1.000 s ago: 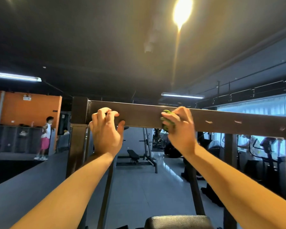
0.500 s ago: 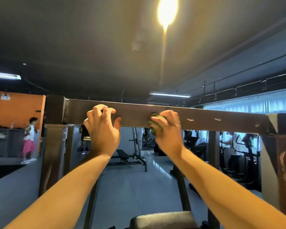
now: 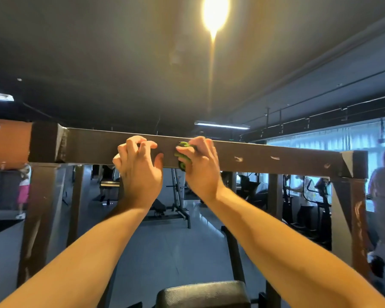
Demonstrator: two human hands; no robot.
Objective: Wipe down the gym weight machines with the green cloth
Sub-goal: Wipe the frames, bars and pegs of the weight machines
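Room: dim gym with a dark ceiling, one bright ceiling lamp straight overhead, benches and other machines beyond, people blurred at both sides
Machine part in hand: brown steel crossbeam running level at head height between uprights, with a few pale chips in the paint on its right half
Green cloth: wadded small, pressed against the front face of the crossbeam about midway along it; only a crumpled edge shows past the fingers
Right hand: fingers and thumb curled round the green cloth, holding it to the beam
Left hand: just beside the right, fingers bent with tips up by the beam's top edge and thumb at its lower edge, so it seems to clasp the beam as a brace
Below: black padded seat at the bottom of the view, under the arms
How the cloth should handle: light, soft and limp; likely to fold over or slip from a loose pinch, so best kept bunched in the palm with the fingers spread behind it
How the beam should handle: rigid and fixed, smooth painted metal with square edges; it should take firm pressure, though the chipped spots may snag the fabric
Where to hold: cloth in the palm, free hand on bare beam beside the stroke
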